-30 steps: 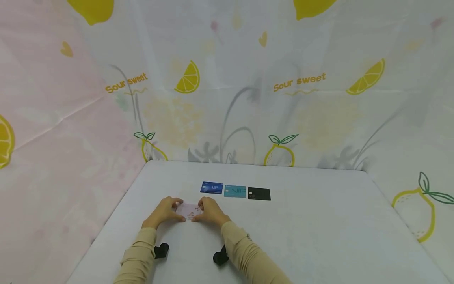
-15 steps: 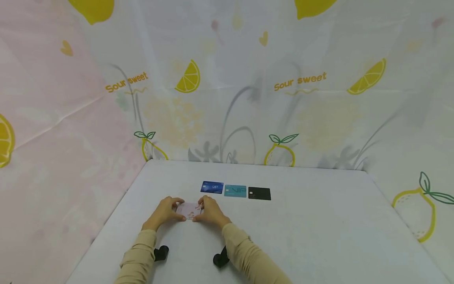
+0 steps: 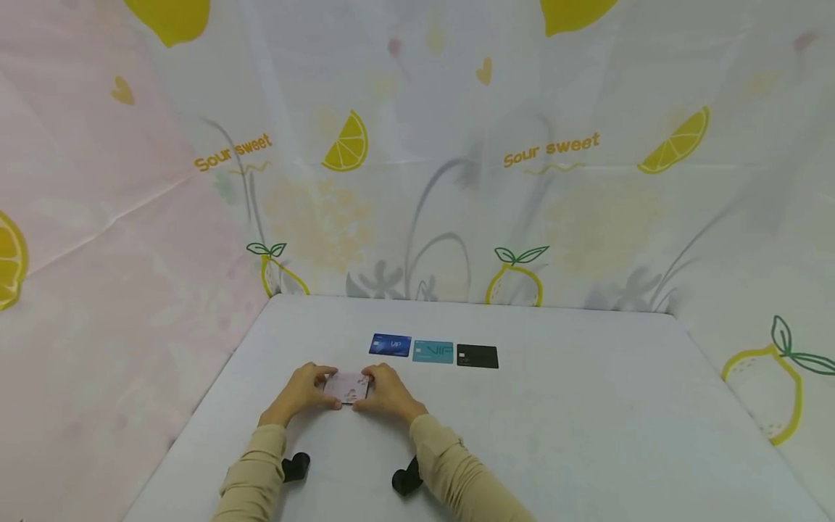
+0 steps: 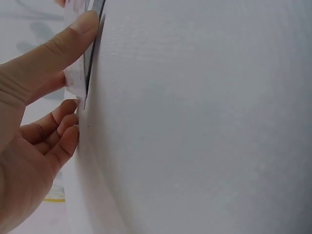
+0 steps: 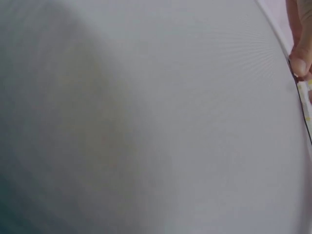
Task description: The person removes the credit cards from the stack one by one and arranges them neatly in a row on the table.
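A pale pink card (image 3: 341,386) with a small floral print lies between both hands in the head view. My left hand (image 3: 303,391) pinches its left side between thumb and forefinger, and my right hand (image 3: 390,394) grips the right side the same way. Along the near edge of the pink card a dark line shows. Seen from the left wrist, a flat dark-edged piece (image 4: 90,61) sits under the pink card, close over the white tabletop; the thumb (image 4: 68,41) presses at their near edge.
Beyond the hands a blue VIP card (image 3: 390,345), a teal VIP card (image 3: 433,352) and a black card (image 3: 478,356) lie in a row on the white table (image 3: 587,420). A lemon-printed curtain (image 3: 430,203) stands behind the table.
My right fingers have shifted slightly left along the pink card. A dark edge now shows more clearly at its near and right sides. The left hand holds nearly still.
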The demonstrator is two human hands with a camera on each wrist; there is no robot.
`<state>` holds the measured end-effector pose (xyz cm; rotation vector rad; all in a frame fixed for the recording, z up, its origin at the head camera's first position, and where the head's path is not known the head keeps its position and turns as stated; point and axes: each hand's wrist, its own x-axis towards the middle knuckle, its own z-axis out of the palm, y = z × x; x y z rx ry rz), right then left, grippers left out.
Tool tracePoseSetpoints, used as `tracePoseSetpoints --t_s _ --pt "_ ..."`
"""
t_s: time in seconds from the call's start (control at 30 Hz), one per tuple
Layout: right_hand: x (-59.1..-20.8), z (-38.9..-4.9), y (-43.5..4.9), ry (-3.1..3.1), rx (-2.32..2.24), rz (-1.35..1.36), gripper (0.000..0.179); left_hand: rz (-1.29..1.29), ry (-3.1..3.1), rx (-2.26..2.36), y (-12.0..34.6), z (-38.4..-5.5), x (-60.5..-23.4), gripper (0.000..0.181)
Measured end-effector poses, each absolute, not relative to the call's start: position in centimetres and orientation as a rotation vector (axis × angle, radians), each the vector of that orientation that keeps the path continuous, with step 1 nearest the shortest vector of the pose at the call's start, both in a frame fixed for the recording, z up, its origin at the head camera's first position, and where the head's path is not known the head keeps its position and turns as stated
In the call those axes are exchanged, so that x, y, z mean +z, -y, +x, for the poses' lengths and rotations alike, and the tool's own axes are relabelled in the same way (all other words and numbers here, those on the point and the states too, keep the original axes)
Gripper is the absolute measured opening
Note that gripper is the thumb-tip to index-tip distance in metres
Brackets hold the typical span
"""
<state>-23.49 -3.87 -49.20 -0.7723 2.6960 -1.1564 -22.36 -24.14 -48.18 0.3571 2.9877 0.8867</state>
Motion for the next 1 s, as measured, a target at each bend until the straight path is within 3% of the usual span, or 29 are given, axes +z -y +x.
tracePoseSetpoints --t_s 0.3,1.0 --pt "-48.7 -23.9 3.0 -2.639 -1.294 -0.905 0.05 0.418 -2.978 1.071 24.8 -21.8 -47.7 0.066" --pt "-46.8 -23.8 0.9 -2.548 -1.053 -0.885 0.059 0.509 -2.83 1.138 24.5 -20.5 -44.7 0.059"
